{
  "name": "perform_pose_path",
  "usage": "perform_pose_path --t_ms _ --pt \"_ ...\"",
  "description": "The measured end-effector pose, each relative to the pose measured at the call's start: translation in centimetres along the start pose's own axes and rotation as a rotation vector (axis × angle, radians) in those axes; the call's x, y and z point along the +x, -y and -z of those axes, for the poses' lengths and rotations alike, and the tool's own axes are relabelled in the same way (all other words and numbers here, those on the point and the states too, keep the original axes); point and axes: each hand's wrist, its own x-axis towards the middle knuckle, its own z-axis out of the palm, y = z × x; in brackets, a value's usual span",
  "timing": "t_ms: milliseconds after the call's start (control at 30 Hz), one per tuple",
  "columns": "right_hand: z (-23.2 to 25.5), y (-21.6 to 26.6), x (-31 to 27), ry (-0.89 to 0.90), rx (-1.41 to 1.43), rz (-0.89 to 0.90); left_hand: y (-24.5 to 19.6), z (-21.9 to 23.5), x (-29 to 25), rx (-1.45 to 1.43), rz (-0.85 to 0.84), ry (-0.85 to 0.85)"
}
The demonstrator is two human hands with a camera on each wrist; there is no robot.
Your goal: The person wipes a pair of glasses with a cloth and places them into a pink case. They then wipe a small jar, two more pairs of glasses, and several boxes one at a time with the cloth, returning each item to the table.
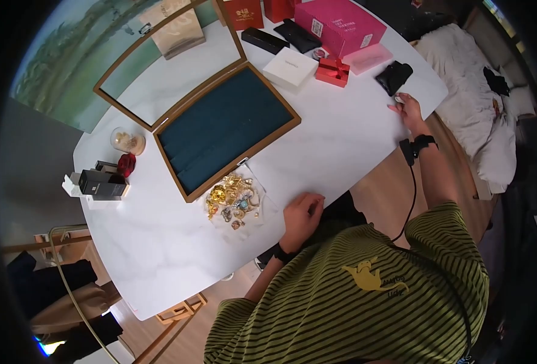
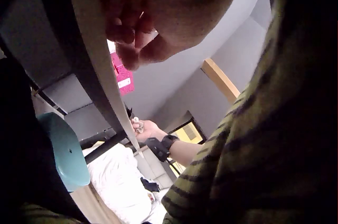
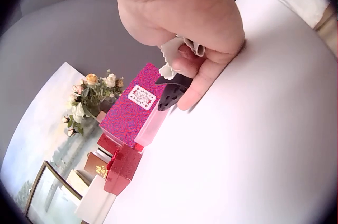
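Observation:
My right hand (image 1: 409, 111) is at the table's right edge, its fingers curled round a small crumpled pale cloth (image 3: 170, 57) with a zigzag-cut edge. Just beyond the fingertips lies a black pouch (image 1: 394, 77). By the near edge my left hand (image 1: 302, 217) rests with fingers loosely bent; no object shows in it. To its left, a pile of gold-coloured jewelry (image 1: 235, 197) with a few coloured stones sits on a white sheet. Behind the pile stands a wooden jewelry case (image 1: 226, 127), its glass lid raised, the dark green lining bare.
Along the back stand a pink box (image 1: 340, 27), a white box (image 1: 290, 68), a red ribboned box (image 1: 332, 72) and a long black case (image 1: 265, 40). On the left are a glass dome (image 1: 127, 141) and a black carton (image 1: 101, 183). A cable hangs from my right wrist.

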Motion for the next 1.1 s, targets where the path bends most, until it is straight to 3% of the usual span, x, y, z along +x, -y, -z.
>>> perform_pose_path --t_ms 133,300,433,567,633,700,767,833,867,967,1033,1100 --pt "-0.3 0.1 -0.7 -0.005 0.002 -0.005 0.4 0.7 0.2 -0.035 -0.017 0.005" --pt "-0.2 -0.3 -1.4 -0.006 0.057 -0.023 0.5 1.9 0.3 -0.242 0.227 0.120" --pt "-1.2 -0.4 -1.8 -0.116 0.053 -0.053 -0.8 2.2 0.5 -0.130 0.194 0.194" --pt "-4.3 2.1 -3.5 0.007 0.063 -0.222 -0.5 2.7 -0.4 -0.192 0.281 0.234" --pt "-8.0 6.0 -6.6 0.420 -0.326 -0.072 0.1 2.4 -0.7 -0.258 0.297 0.175" --pt "-12.0 8.4 -7.5 0.539 -0.647 0.122 -0.1 2.3 -0.6 -0.245 0.327 0.106" --pt "-14.3 8.3 -4.9 0.654 -0.841 0.316 0.3 1.7 -1.5 -0.243 0.385 0.057" --pt "-17.1 9.8 -2.7 0.706 -1.029 0.484 1.1 0.9 -1.5 -0.210 0.223 -0.069" --pt "-17.7 8.7 1.2 0.786 -0.972 0.661 1.1 0.9 -1.6 -0.231 0.234 -0.090" --pt "-21.3 8.8 4.4 0.695 -1.150 0.574 1.1 0.9 -1.8 -0.192 0.222 -0.111" --pt "-23.5 7.7 5.7 0.511 -1.549 0.630 0.6 1.1 -1.6 -0.216 0.258 -0.139" --pt "-25.3 6.9 5.6 0.516 -1.666 0.684 0.3 1.4 -1.6 -0.179 0.196 -0.130"
